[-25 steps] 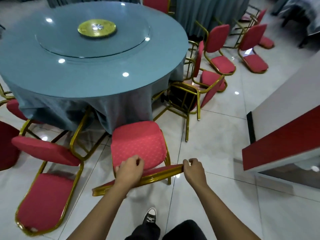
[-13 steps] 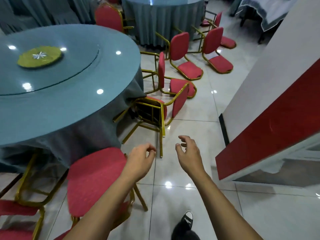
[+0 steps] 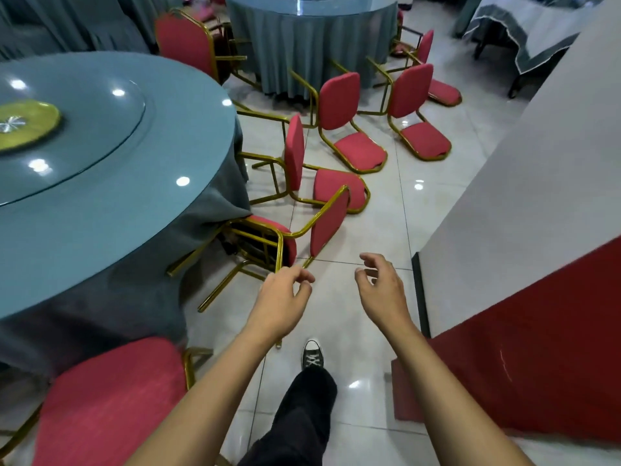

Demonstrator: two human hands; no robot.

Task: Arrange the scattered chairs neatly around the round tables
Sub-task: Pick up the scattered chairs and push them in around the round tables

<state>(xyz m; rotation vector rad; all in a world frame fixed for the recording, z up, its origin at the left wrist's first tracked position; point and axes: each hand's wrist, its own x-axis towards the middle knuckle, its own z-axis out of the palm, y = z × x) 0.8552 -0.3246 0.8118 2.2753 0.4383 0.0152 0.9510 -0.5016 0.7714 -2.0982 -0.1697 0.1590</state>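
Both the left hand (image 3: 282,299) and right hand (image 3: 381,289) hover loosely curled and empty near the toppled red-cushioned gold-framed chair (image 3: 295,230), whose legs, tangled under the blue draped tablecloth (image 3: 215,210), may snag if pulled.

Released the red-cushioned, gold-framed chair (image 3: 111,398) gripped by its backrest a second ago; now standing at lower left, seat toward the round blue-clothed table (image 3: 100,196). Left hand (image 3: 280,297) and right hand (image 3: 381,290) lifted off, empty, fingers loosely curled, extended toward tipped-over red chair (image 3: 295,227). View swung right.
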